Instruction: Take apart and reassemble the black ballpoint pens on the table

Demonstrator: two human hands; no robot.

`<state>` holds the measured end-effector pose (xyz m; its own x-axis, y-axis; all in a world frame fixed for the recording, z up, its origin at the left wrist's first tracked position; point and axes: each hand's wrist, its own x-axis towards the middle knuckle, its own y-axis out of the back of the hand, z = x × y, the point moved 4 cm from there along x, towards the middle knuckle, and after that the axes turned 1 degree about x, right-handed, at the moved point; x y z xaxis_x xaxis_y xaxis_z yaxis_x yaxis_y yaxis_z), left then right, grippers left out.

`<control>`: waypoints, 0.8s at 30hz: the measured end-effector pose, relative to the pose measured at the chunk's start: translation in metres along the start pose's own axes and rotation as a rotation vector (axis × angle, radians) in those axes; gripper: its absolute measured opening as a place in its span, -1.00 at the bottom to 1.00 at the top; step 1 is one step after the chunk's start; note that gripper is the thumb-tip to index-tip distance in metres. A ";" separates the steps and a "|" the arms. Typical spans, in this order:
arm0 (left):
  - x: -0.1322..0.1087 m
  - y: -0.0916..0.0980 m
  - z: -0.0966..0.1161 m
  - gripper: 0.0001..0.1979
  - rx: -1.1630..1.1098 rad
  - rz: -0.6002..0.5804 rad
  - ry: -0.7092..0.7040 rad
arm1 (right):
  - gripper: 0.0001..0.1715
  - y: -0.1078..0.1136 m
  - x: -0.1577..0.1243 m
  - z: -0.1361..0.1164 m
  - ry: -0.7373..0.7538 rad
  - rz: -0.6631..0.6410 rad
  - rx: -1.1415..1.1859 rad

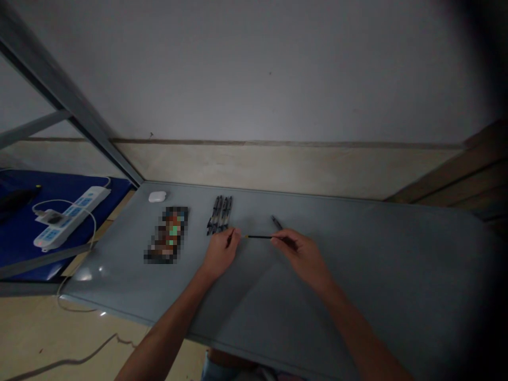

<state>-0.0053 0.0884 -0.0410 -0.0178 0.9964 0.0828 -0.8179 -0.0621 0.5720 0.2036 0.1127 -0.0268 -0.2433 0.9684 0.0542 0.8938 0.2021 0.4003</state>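
My left hand (220, 253) rests near the middle of the grey tabletop (254, 296), its fingers pinching a small dark pen part (229, 238). My right hand (300, 255) holds a dark pen barrel (277, 223), and a thin black pen refill (260, 237) with a gold tip sticks out of that hand toward my left hand. The tip stops just short of my left fingers. A row of several dark pens (219, 215) lies side by side just beyond my left hand.
A white earbud case (157, 197) and a pixelated, blurred-out object (166, 234) lie on the tabletop at the left. Further left, a white power strip (71, 217) with a cable sits on a blue surface (24, 243). A wall stands behind the table.
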 end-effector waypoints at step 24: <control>-0.002 0.002 0.003 -0.72 -0.136 0.005 -0.002 | -0.51 -0.009 -0.004 0.005 -0.054 -0.095 0.017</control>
<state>-0.0049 0.0864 -0.0374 -0.0214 0.9960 0.0873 -0.8883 -0.0591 0.4555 0.1987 0.1079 -0.0347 -0.3065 0.9513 -0.0329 0.8741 0.2950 0.3859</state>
